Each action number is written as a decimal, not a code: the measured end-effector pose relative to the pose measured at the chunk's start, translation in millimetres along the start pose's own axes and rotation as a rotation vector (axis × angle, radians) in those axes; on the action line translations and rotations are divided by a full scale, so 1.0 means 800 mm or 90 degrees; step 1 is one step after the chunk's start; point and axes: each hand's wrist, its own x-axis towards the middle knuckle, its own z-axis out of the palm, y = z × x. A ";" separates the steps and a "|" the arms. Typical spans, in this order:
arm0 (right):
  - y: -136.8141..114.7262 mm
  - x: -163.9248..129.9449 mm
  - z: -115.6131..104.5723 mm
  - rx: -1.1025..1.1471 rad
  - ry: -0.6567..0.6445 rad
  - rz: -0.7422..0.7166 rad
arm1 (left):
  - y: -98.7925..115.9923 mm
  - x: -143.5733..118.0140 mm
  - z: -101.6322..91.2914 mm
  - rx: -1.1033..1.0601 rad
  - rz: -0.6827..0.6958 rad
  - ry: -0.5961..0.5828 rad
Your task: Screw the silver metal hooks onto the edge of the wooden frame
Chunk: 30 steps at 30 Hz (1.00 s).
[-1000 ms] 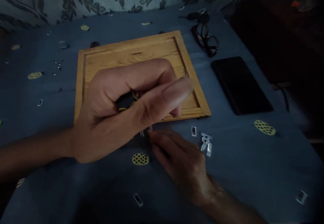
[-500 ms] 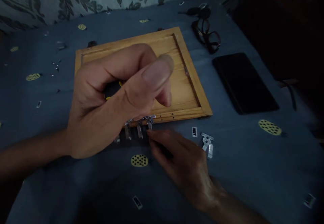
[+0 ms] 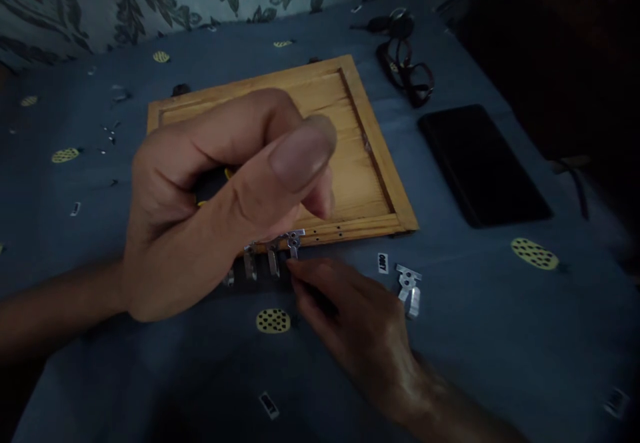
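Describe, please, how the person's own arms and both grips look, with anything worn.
The left forearm and right forearm show no sleeve, watch or bracelet. The left grip is an ungloved hand with a broad, rounded thumbnail. The right grip is ungloved too. No ring is visible, though some fingers are hidden.

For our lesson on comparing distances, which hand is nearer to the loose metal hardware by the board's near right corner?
Right. The right hand is just left of the loose metal hardware; the left hand is farther left, raised over the wooden board.

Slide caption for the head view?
Left hand grips a dark object; right hand touches a metal hook at the wooden panel.
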 end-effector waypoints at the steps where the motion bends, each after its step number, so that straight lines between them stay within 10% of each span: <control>1: 0.000 0.000 0.000 0.000 0.000 0.002 | 0.002 0.001 0.001 0.004 0.006 -0.006; 30: 0.002 0.000 0.002 -0.077 0.050 -0.009 | 0.016 0.000 0.017 0.031 0.004 -0.019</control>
